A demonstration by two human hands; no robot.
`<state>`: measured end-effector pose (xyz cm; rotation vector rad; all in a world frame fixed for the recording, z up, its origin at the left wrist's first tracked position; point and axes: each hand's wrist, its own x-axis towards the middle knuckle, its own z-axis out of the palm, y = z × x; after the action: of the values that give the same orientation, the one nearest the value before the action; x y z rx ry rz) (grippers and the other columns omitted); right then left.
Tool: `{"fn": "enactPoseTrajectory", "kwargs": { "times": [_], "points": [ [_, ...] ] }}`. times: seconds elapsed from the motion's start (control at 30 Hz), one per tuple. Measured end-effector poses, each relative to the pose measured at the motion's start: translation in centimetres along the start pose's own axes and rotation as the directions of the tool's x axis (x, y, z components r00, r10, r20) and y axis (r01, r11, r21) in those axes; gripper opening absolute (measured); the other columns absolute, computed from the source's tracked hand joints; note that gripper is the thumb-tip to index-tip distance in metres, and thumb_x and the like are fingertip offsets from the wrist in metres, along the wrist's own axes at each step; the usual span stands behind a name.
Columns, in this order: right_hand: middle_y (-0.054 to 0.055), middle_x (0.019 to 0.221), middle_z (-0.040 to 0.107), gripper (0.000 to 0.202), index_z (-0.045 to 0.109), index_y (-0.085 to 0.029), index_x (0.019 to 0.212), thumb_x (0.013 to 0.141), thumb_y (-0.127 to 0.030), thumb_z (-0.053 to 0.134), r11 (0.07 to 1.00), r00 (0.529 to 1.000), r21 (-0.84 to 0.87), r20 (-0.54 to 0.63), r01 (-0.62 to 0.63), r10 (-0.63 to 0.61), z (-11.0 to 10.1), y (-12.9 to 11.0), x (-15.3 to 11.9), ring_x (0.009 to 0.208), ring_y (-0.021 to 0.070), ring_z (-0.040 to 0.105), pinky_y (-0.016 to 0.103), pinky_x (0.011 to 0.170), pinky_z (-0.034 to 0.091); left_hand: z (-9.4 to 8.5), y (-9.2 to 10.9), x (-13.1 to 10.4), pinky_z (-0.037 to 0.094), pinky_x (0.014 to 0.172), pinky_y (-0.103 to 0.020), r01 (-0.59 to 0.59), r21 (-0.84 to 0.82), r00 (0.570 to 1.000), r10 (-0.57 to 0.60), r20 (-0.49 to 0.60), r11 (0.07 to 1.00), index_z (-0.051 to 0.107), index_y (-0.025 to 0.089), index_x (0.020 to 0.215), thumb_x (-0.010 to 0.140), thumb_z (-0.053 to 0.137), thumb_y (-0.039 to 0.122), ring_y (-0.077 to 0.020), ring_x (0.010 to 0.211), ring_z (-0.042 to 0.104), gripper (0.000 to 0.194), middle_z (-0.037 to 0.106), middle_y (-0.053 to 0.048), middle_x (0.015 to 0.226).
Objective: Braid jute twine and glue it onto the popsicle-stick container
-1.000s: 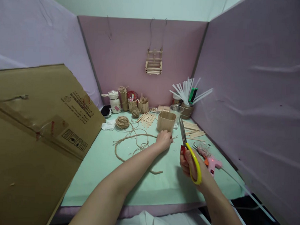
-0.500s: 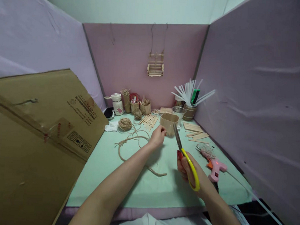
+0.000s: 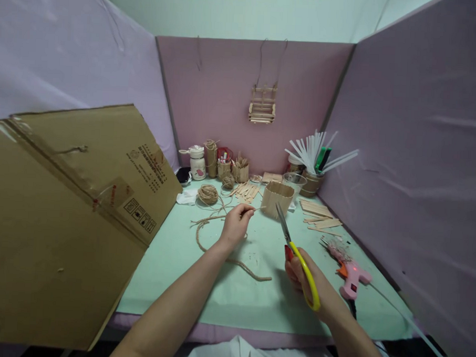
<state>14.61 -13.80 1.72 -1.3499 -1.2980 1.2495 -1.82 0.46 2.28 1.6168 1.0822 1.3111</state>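
Note:
Thumb and fingers of my left hand (image 3: 236, 223) pinch a thin strand of twine, whose short end points right toward a wooden stick cup (image 3: 277, 199). My right hand (image 3: 302, 276) is wrapped round the yellow-handled scissors (image 3: 305, 271), with the blades pointing up and left, their tips in front of the cup. Loose brown rope (image 3: 246, 270) curves over the green cloth below and left of my left hand. A ball of twine (image 3: 208, 194) lies farther back on the left.
Large cardboard (image 3: 62, 234) leans at the left. A pink glue gun (image 3: 352, 278) with its cord lies right, near flat wooden sticks (image 3: 319, 211). Behind stand a white bottle (image 3: 197, 163), stick holders, a clear cup (image 3: 295, 182) and a pot of white glue sticks (image 3: 312, 183).
The view has turned slightly left. My left hand has drawn back leftward from the stick cup, with a thin strand now showing at its fingertips. The scissors remain in my right hand.

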Motion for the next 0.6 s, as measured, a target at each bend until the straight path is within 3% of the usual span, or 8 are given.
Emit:
{"fn": "enactPoseTrajectory", "kwargs": {
  "times": [0.13,0.3,0.47,0.6],
  "points": [
    [-0.006,0.063,0.033,0.05,0.038,-0.023,0.084,0.077,-0.072,0.042,0.994,0.999,-0.102,-0.002,0.038,-0.038,-0.2,-0.1,0.0,0.051,0.0086,0.027,0.022,0.046,0.025,0.0,0.3,-0.1,0.04,0.063,-0.024,0.151,-0.236,0.988,-0.156,0.001,0.96,0.065,0.017,0.081,0.071,0.062,0.035,-0.0116,0.066,0.05,0.021,0.057,0.0,0.068],
    [-0.005,0.063,0.035,0.046,0.038,-0.023,0.082,0.077,-0.068,0.046,0.987,0.999,-0.163,0.047,-0.007,0.015,0.3,-0.6,-0.2,0.052,0.0094,0.029,0.023,0.045,0.024,0.0,1.6,-0.9,0.04,0.061,-0.023,0.26,-0.465,0.965,-0.249,0.086,0.846,0.062,0.014,0.08,0.058,0.074,0.037,-0.0085,0.06,0.05,0.034,0.057,0.001,0.066],
    [-0.006,0.063,0.033,0.048,0.037,-0.022,0.084,0.08,-0.07,0.038,0.993,0.996,-0.118,0.085,-0.007,0.017,0.8,0.1,0.1,0.051,0.0086,0.027,0.022,0.045,0.023,0.2,2.6,-2.0,0.038,0.056,-0.021,0.373,-0.519,0.928,-0.316,0.2,0.769,0.057,0.014,0.074,0.055,0.077,0.039,-0.0065,0.055,0.05,0.037,0.056,0.001,0.065],
    [-0.007,0.063,0.033,0.051,0.039,-0.022,0.085,0.079,-0.073,0.037,0.997,0.996,-0.075,0.083,-0.013,0.019,1.1,1.2,0.6,0.049,0.0075,0.026,0.021,0.043,0.021,0.9,2.6,-2.9,0.043,0.063,-0.023,0.438,-0.54,0.899,-0.349,0.265,0.719,0.057,0.014,0.075,0.057,0.078,0.039,-0.0061,0.059,0.052,0.037,0.057,0.0,0.069]
  ]
}}
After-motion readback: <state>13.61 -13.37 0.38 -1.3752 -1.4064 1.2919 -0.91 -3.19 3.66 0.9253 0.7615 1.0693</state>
